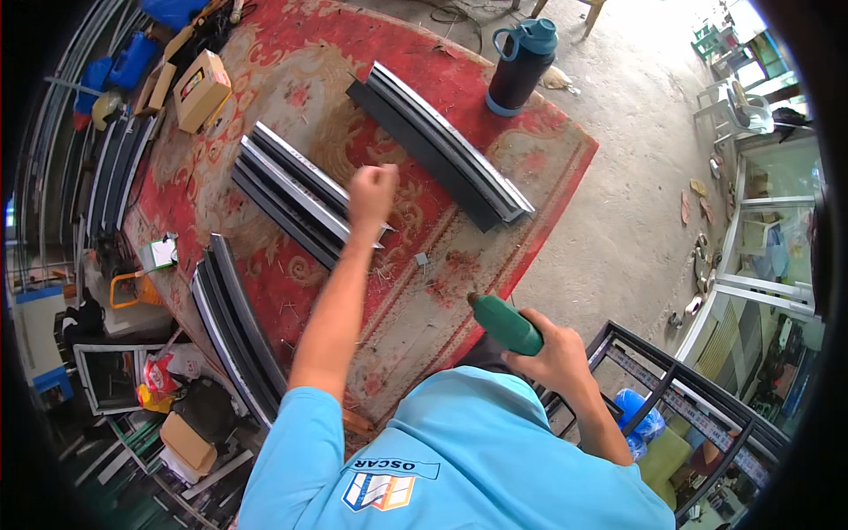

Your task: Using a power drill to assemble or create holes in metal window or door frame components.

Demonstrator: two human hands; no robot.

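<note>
My right hand (561, 353) is wrapped round a green drill-like power tool (508, 325), whose narrow dark tip points toward the table. My left hand (373, 196) is raised over the table with its fingers curled closed; whatever they may hold is too small to make out. Beneath and beside it lies the middle group of grey and silver metal profiles (287, 190). Another stack of dark profiles (433, 146) lies beyond, to the right. A third group of profiles (234, 322) is at the table's left edge, partly hidden by my left arm.
A red patterned carpet (300, 93) covers the table. On it stand a dark jug with a blue lid (523, 66) at the far right corner and a cardboard box (203, 91) at the far left. A black metal frame (676, 375) stands at my right. Scraps litter the carpet.
</note>
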